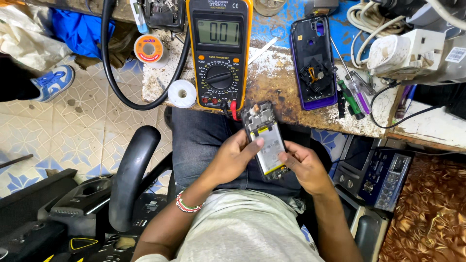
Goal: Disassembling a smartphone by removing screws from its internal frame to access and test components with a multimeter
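Note:
An opened phone with its back removed and a white battery showing is held over my lap. My left hand grips its left side, thumb resting on the battery. On the right, my right hand holds the lower edge. A purple phone back cover with loose parts in it lies on the worn workbench.
A yellow multimeter stands at the bench edge with red and black leads plugged in. Solder spools and a white roll sit left of it. Screwdrivers lie right of the cover. A black chair arm is at my left.

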